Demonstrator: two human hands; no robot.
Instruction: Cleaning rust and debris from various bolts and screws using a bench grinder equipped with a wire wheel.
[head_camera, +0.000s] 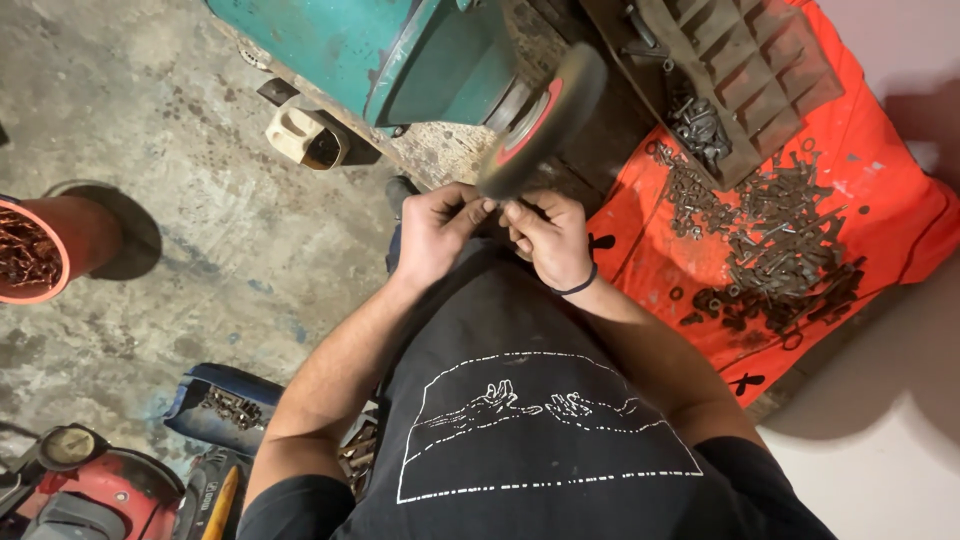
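My left hand (435, 232) and my right hand (550, 238) meet just under a dark grinding wheel (535, 120) with a red centre, mounted on a teal machine (400, 55). Both hands pinch a small part between their fingertips, held against the wheel's lower edge; the part itself is too small to make out. A dark band circles my right wrist. My black shirt fills the lower middle of the view.
An orange cloth (840, 190) at the right holds several dark bolts and nuts (780, 250) and a ribbed dark tray (750, 70). A red bucket of rusty parts (30, 255) stands at the left. A blue container (225, 405) and red tools (90, 495) lie at the lower left.
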